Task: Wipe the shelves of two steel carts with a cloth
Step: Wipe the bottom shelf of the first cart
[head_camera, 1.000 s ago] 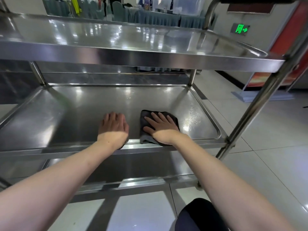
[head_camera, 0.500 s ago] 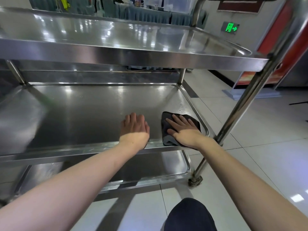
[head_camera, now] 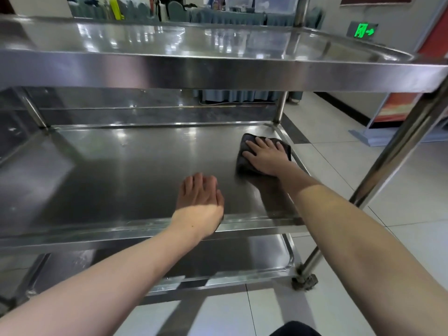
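Note:
A three-shelf steel cart fills the view. On its middle shelf (head_camera: 109, 180) a dark grey cloth (head_camera: 242, 163) lies near the far right corner. My right hand (head_camera: 265, 157) presses flat on the cloth with straight, spread fingers. Flat on the bare steel near the shelf's front edge rests my left hand (head_camera: 198, 200), fingers together, well left of the cloth. The top shelf (head_camera: 218, 69) hangs just above both hands. The bottom shelf (head_camera: 218, 260) shows beneath the arms.
The cart's upright post (head_camera: 397, 151) slants down on the right to a caster (head_camera: 304, 280) on the tiled floor. Beyond the cart stand draped tables and chairs (head_camera: 242, 18). A red sign stand (head_camera: 392, 110) is at the right wall.
My right hand has slid the cloth from the shelf's front edge toward the far right corner. My left hand has stayed resting near the front edge.

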